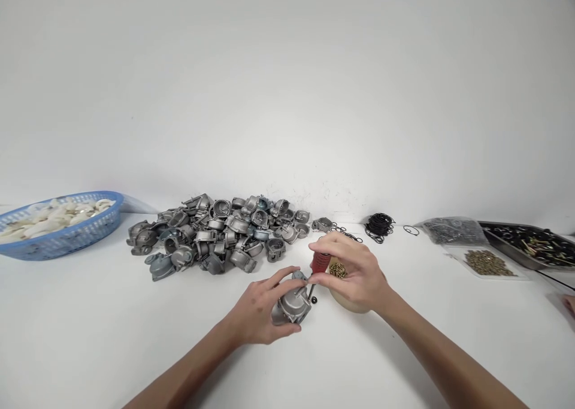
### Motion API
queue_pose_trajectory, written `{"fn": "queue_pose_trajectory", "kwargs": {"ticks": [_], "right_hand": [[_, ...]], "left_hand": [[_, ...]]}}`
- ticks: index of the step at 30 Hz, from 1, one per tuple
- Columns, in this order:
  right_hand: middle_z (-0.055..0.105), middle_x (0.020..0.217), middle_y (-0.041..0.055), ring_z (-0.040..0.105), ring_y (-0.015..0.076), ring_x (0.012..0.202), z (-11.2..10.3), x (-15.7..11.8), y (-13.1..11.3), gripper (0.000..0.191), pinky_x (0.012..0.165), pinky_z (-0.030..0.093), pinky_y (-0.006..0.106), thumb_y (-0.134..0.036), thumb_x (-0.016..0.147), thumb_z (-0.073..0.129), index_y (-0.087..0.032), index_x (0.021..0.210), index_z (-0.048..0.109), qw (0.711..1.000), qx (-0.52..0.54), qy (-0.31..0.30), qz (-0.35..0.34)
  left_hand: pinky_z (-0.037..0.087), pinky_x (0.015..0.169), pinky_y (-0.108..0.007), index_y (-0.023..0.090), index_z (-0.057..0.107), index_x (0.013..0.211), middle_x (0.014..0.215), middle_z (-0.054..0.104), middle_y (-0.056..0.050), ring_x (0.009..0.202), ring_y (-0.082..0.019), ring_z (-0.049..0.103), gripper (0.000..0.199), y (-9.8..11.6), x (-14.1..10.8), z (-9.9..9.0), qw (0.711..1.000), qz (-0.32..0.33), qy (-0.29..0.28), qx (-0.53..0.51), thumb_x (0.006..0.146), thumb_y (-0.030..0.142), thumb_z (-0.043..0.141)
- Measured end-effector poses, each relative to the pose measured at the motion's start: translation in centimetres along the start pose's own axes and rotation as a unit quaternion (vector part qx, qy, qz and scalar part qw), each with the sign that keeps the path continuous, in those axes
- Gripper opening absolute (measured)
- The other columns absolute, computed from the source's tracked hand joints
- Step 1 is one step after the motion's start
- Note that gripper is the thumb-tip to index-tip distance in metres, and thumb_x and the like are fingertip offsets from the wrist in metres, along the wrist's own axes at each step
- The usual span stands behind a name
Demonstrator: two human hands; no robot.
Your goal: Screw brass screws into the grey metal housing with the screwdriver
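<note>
My left hand [265,310] is closed around a grey metal carburetor float bowl [294,304], its domed side facing up, just above or on the white table. In my right hand [353,271] is a screwdriver [320,262] with a red handle, held upright. Its shaft points down at the right edge of the float bowl; whether the tip sits in a screw cannot be made out. A small black ring [314,300] lies beside the shaft. Partly behind my right hand stands a round, pale container [348,303] with small brass screws [338,269] in it.
A pile of float bowls [224,232] lies back left, near a blue basket [63,241] of whitish parts. Black rings [380,224] lie by the wall. To the right are a bag [454,231], brass pieces [487,263], a tray [512,244] and another person's hand [569,304].
</note>
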State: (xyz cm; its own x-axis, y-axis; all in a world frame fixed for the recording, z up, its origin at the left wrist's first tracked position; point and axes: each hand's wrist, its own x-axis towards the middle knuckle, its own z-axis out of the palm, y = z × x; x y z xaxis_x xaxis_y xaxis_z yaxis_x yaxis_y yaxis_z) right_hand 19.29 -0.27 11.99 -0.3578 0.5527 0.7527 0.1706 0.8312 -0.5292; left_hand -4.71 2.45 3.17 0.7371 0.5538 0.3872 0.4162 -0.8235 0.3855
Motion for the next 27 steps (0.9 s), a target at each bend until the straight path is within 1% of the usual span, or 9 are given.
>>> {"fn": "queue_pose_trajectory", "kwargs": {"ticks": [2,5,7,11,16,19,21,25,27], "right_hand": [[0.067,0.099,0.0065,0.065,0.0209,0.089,0.1,0.1,-0.2,0.053,0.084,0.059,0.046,-0.01,0.086,0.069,-0.028,0.134,0.06,1.0,0.005,-0.018,-0.003],[0.066,0.116,0.0112,0.067,0.0214,0.098,0.3,0.2,-0.6,0.052,0.086,0.06,0.046,-0.008,0.092,0.057,-0.025,0.142,0.053,0.996,0.061,-0.062,0.021],[0.069,0.113,0.009,0.068,0.0197,0.095,0.4,0.3,-0.6,0.053,0.083,0.062,0.042,-0.008,0.092,0.06,-0.027,0.141,0.053,0.996,0.064,-0.053,0.016],[0.067,0.092,0.0027,0.066,0.0159,0.077,0.7,0.3,-0.6,0.05,0.074,0.061,0.037,-0.01,0.085,0.073,-0.03,0.129,0.064,1.0,0.003,-0.006,-0.022],[0.068,0.112,0.0097,0.069,0.0199,0.093,0.5,0.3,-0.8,0.045,0.08,0.062,0.041,-0.009,0.092,0.059,-0.025,0.134,0.058,0.998,0.058,-0.032,0.014],[0.07,0.095,0.0041,0.068,0.0177,0.082,0.3,0.2,-0.4,0.048,0.075,0.062,0.037,-0.011,0.085,0.073,-0.029,0.128,0.064,1.0,0.018,0.012,-0.008],[0.067,0.091,0.0034,0.066,0.017,0.078,0.2,0.2,0.0,0.045,0.076,0.062,0.039,-0.015,0.084,0.076,-0.029,0.125,0.067,1.0,0.003,0.022,-0.014],[0.068,0.108,0.0092,0.069,0.02,0.092,0.0,0.0,0.4,0.038,0.084,0.062,0.045,-0.02,0.096,0.06,-0.027,0.133,0.06,0.989,0.133,-0.041,0.055],[0.07,0.106,0.0071,0.069,0.02,0.092,0.0,0.0,0.6,0.039,0.083,0.062,0.044,-0.019,0.092,0.067,-0.028,0.13,0.061,0.983,0.163,-0.025,0.08]], "left_hand": [[0.056,0.089,-0.037,0.031,0.043,0.143,0.15,0.047,-0.009,0.109,-0.027,0.067,0.065,0.2,0.1,0.1,1.0,0.001,0.006,-0.015,0.082,0.037,0.067],[0.052,0.097,-0.037,0.03,0.044,0.142,0.144,0.054,-0.007,0.12,-0.027,0.061,0.063,0.6,0.1,0.4,0.999,0.01,0.013,-0.043,0.083,0.023,0.064],[0.051,0.099,-0.037,0.03,0.045,0.141,0.138,0.059,-0.006,0.119,-0.026,0.06,0.063,0.7,0.1,0.8,0.998,0.013,0.022,-0.057,0.083,0.025,0.067],[0.053,0.094,-0.036,0.03,0.048,0.138,0.129,0.063,-0.005,0.109,-0.024,0.062,0.055,0.5,0.1,1.6,0.997,0.004,0.032,-0.075,0.088,0.034,0.068],[0.052,0.097,-0.035,0.03,0.049,0.138,0.129,0.065,-0.005,0.113,-0.024,0.062,0.052,0.0,0.1,1.7,0.995,-0.013,0.026,-0.094,0.089,0.034,0.067],[0.05,0.102,-0.037,0.029,0.05,0.139,0.134,0.063,-0.005,0.119,-0.025,0.06,0.054,-0.2,0.1,1.6,0.995,-0.007,0.034,-0.098,0.088,0.033,0.068],[0.05,0.103,-0.037,0.029,0.05,0.138,0.135,0.063,-0.006,0.119,-0.025,0.061,0.054,-0.2,0.1,1.5,0.994,-0.004,0.03,-0.103,0.088,0.033,0.069],[0.051,0.102,-0.037,0.028,0.052,0.136,0.131,0.064,-0.006,0.117,-0.025,0.062,0.052,-0.2,0.2,1.3,0.994,-0.006,0.022,-0.108,0.087,0.034,0.069],[0.051,0.101,-0.038,0.028,0.052,0.136,0.132,0.064,-0.007,0.117,-0.025,0.062,0.052,-0.2,0.2,1.3,0.994,-0.005,0.023,-0.109,0.087,0.032,0.069]]}}
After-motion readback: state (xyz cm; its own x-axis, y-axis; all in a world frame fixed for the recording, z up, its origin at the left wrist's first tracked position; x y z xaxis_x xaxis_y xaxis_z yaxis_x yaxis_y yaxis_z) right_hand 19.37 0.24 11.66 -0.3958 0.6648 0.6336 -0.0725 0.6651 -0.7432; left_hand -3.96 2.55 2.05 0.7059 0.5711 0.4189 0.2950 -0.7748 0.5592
